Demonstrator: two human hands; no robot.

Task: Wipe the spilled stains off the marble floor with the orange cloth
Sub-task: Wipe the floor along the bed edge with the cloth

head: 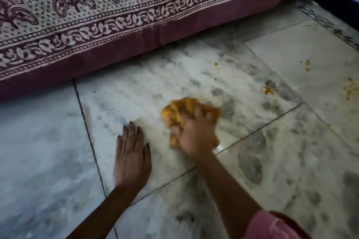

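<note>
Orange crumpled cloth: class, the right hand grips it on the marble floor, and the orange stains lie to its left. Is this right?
No. The head view shows the right hand gripping the crumpled orange cloth on the grey-veined marble floor, but the orange stains lie to its right, not left.

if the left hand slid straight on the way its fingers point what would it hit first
Only bare marble floor lies ahead of the left hand, so probably the maroon hem of the bedspread. The orange cloth sits off to its right, outside that line.
</note>
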